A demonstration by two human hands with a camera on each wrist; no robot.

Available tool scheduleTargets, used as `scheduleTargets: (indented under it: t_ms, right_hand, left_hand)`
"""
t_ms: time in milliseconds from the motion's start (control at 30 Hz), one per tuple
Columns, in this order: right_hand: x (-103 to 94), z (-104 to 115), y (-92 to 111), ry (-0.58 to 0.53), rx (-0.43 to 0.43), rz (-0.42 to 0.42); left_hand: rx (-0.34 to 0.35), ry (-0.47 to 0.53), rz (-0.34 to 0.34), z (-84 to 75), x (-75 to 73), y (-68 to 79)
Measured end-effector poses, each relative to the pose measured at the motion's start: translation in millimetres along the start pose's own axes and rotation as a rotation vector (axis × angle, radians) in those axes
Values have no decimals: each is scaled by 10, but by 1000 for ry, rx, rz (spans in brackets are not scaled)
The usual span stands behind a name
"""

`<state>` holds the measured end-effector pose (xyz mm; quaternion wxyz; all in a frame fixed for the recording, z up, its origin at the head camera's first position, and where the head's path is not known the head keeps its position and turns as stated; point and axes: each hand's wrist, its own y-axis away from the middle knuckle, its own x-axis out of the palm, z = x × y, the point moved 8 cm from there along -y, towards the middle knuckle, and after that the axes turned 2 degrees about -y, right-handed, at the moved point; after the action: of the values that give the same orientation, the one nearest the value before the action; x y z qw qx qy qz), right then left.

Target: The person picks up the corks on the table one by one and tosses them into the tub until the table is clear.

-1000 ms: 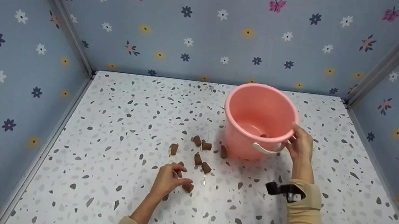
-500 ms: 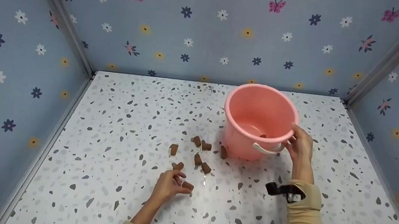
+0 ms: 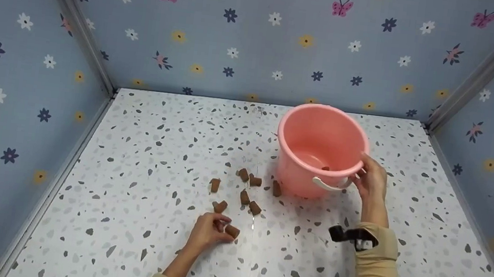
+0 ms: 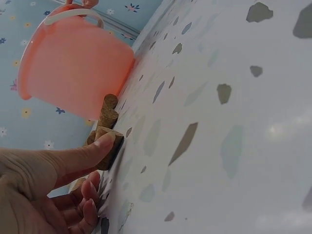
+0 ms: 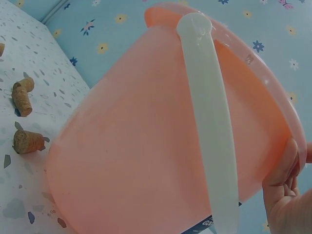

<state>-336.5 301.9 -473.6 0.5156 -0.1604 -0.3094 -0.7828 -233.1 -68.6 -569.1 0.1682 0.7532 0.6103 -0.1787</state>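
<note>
My left hand (image 3: 207, 231) is low over the table with thumb and fingers around a brown cork (image 3: 231, 231). In the left wrist view the thumb lies on that cork (image 4: 108, 157); the index fingertip is hidden there. A pink bucket (image 3: 300, 179) stands to the right, and my right hand (image 3: 372, 178) grips its rim, thumb outside, as the right wrist view shows. Its white handle (image 3: 330, 186) hangs down the near side. Part of one cork (image 3: 326, 168) shows inside the bucket. Just beyond my left hand lies another cork (image 3: 220, 207).
Several loose corks (image 3: 245, 197) lie scattered between the left hand and the bucket, one cork (image 3: 277, 188) close against the bucket's left side. The speckled table (image 3: 157, 147) is bounded by flowered wall panels (image 3: 258, 37) at the back and both sides.
My left hand has drawn back slightly from the farther cork, now uncovered, and its fingers have closed around the nearer one. The right hand and bucket stay in place.
</note>
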Motion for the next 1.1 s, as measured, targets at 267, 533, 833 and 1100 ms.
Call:
scheduleTargets:
  t_ms: [267, 533, 833, 1100]
  right_hand:
    - [14, 3, 9, 16, 0, 0]
    - [3, 4, 9, 31, -12, -20]
    - [3, -1, 11, 28, -5, -27]
    - [2, 1, 6, 26, -10, -21]
  left_hand:
    - [-24, -34, -8, 40, 7, -8]
    - [-35, -80, -23, 37, 13, -10]
    - [-35, -72, -21, -24, 41, -30]
    - [24, -104, -49, -252, 17, -116]
